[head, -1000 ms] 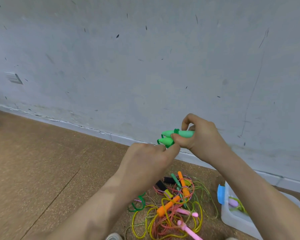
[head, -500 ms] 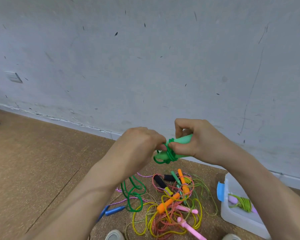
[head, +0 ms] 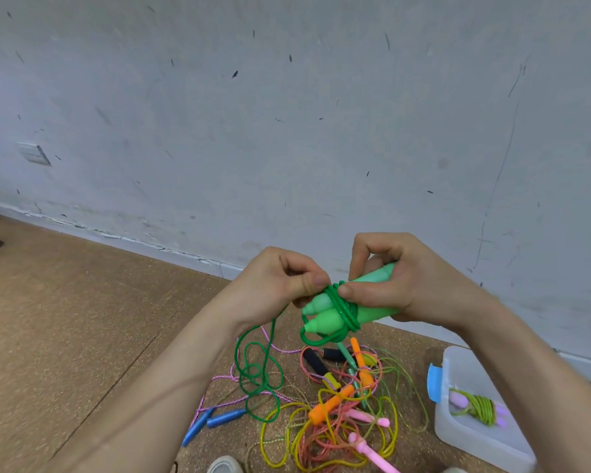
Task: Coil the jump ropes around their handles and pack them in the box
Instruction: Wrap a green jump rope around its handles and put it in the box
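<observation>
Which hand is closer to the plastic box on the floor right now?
The right hand. It holds the green handles up and left of the box; the left hand, pinching the green rope, sits farther left.

We see a brown cork floor [head: 65, 336] carrying a tangle of yellow, orange and pink jump ropes [head: 331, 404]. At the tangle's three o'clock stands a clear box [head: 458, 435]; at nine o'clock lie two blue handles [head: 219, 419].
</observation>
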